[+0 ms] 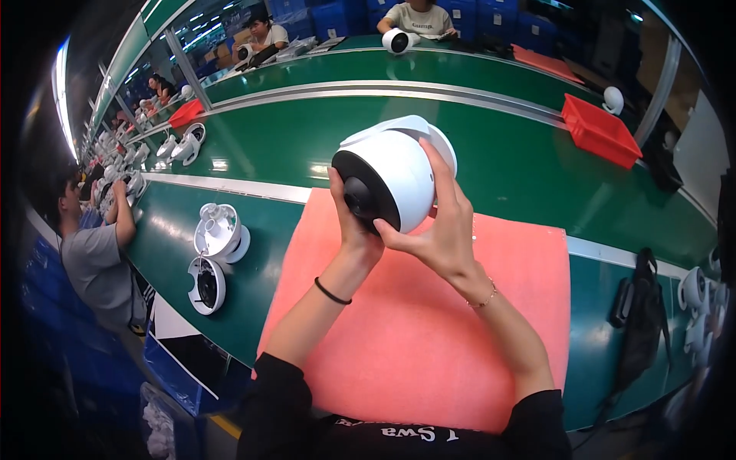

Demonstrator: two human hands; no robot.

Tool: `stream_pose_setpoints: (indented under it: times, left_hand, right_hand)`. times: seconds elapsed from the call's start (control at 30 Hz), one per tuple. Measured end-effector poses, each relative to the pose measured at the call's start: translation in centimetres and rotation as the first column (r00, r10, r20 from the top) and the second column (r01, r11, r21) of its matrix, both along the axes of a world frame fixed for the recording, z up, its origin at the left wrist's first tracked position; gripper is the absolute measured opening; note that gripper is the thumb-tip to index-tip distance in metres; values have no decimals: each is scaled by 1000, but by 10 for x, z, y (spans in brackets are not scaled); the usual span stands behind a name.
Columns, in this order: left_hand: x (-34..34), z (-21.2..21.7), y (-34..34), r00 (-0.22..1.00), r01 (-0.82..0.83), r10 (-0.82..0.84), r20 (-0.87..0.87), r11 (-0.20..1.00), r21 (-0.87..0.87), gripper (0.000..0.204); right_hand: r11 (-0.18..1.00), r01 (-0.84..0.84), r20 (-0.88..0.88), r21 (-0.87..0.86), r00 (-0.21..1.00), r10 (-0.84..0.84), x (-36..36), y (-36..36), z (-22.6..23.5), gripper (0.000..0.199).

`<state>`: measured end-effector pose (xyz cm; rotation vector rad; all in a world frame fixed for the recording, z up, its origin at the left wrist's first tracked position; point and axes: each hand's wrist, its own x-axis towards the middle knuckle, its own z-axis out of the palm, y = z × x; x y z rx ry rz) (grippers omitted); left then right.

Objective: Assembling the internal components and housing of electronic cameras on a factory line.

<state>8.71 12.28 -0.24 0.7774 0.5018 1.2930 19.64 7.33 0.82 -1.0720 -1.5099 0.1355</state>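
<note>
A long green worktop [491, 153] curves away with metal strips running along it. A pink foam mat [429, 337] lies at its near edge, bare around the forearms. Both hands hold a white dome camera [395, 176] up above the mat's far edge. The left hand [353, 222] grips it from below and the side, fingers closed on the shell. The right hand [441, 230] wraps its right side, fingers spread. The camera's black lens face tilts down and left toward the person, its long axis running from that face up to the white base at upper right. To the left, two white camera parts [215, 257] lie near the mat. A black pouch [636, 322] lies to the right, and a red bin [600, 130] well beyond.
</note>
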Motion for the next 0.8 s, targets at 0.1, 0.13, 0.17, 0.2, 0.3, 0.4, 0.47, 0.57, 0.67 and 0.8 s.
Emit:
stream_pose_setpoints:
  times: [0.1, 0.13, 0.17, 0.2, 0.3, 0.4, 0.47, 0.57, 0.67, 0.8]
  left_hand:
    - [10, -1, 8, 1000, 23, -23, -8, 1000, 12, 84]
    - [14, -3, 16, 996, 78, -77, -51, 997, 20, 82]
    - [16, -4, 25, 987, 133, -130, -95, 991, 26, 80]
    - [18, 0, 32, 955, 212, -220, -197, 975, -63, 80]
    - [30, -13, 43, 873, 280, -327, -362, 944, -176, 70]
    - [25, -52, 41, 694, 332, -153, -703, 935, 125, 63]
    - [27, -60, 23, 334, 619, 101, -937, 726, 299, 65]
    - [16, -83, -12, 94, 807, 675, -732, 378, 453, 67]
    - [10, -84, -14, 96, 809, 632, -769, 400, 430, 69]
    - [8, -89, -18, 94, 805, 666, -740, 387, 450, 69]
  right_hand:
    - [999, 35, -30, 19, 999, -35, 8, 7, -7, 93]
    - [999, 49, -58, -16, 997, -50, 11, 10, -10, 93]
    - [998, 47, -165, -50, 985, -54, 15, 19, -16, 92]
    - [995, 52, -268, -86, 961, -73, 24, 28, -25, 92]
    - [902, -312, -808, -298, 586, -64, 46, 34, -29, 74]
    - [844, -492, -949, -214, 311, -60, 76, 49, -52, 72]
    - [872, -393, -943, -291, 273, -192, 100, 55, -75, 71]
    - [868, -404, -927, -287, 344, -146, 109, 53, -77, 72]
    - [882, -289, -861, -371, 463, -210, 102, 52, -74, 75]
    - [879, -378, -867, -291, 493, -74, 122, 45, -71, 69]
